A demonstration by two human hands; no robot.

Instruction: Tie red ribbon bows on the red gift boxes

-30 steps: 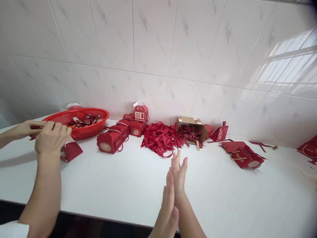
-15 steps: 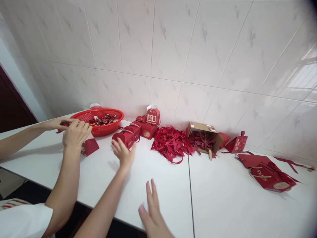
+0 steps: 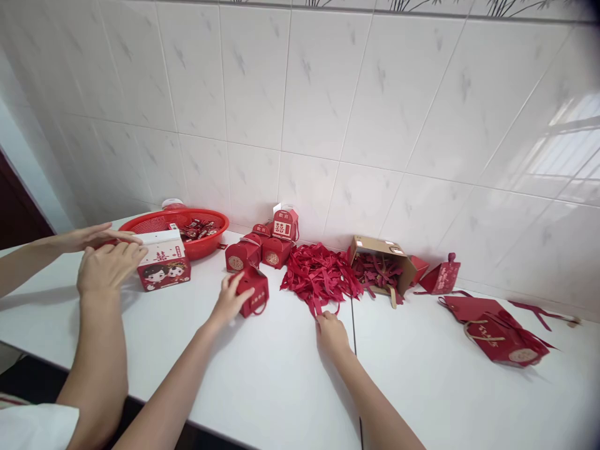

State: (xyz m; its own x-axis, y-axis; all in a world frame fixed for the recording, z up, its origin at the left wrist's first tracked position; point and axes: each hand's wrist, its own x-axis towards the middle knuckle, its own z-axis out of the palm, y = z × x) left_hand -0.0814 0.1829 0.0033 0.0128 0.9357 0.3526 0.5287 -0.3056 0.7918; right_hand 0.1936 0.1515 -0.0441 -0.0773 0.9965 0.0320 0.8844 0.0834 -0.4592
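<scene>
My left hand (image 3: pixel 229 301) is closed around a small red gift box (image 3: pixel 255 292) with a cord loop at its side. Over at the pile of red ribbons (image 3: pixel 319 272), my right hand (image 3: pixel 332 330) pinches the end of one ribbon (image 3: pixel 317 307) at the near edge. Behind the held box stand several more red gift boxes (image 3: pixel 244 253), one of them stacked on top with a white panel and gold characters. Part of the held box is covered by my fingers.
To the left, a co-worker's hands (image 3: pixel 107 262) hold a white and red printed box (image 3: pixel 165 270) before a red basket (image 3: pixel 206 246) of wrapped sweets. Rightward lie a cardboard box (image 3: pixel 409 275) of dark red ribbons and a red gift bag (image 3: pixel 509 337). A tiled wall closes the back.
My left hand has taken a red gift box and drawn it forward from the group. My right hand has reached forward to the ribbons. The co-worker's box now shows its printed front.
</scene>
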